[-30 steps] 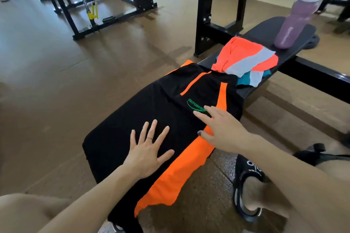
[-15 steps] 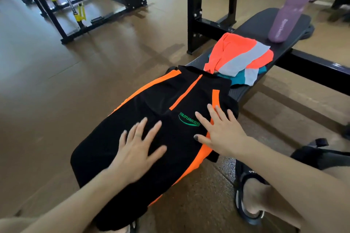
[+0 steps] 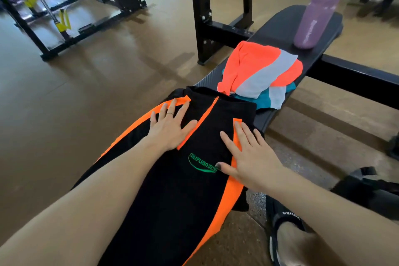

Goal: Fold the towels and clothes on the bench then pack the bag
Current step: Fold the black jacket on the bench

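The black jacket [image 3: 172, 179] lay lengthwise on the bench [image 3: 287, 26], its near end hanging off. Both hands pressed flat on it — the right hand [image 3: 250, 157] on the orange side stripe, the left hand [image 3: 170, 127] beside the zip, fingers spread and gripping nothing. This looked like smoothing before a fold; next, an edge needs pinching and carrying across. Beyond the jacket sat the orange pile [image 3: 259, 69], then the bottle [image 3: 319, 6]. No bag could be clearly made out.
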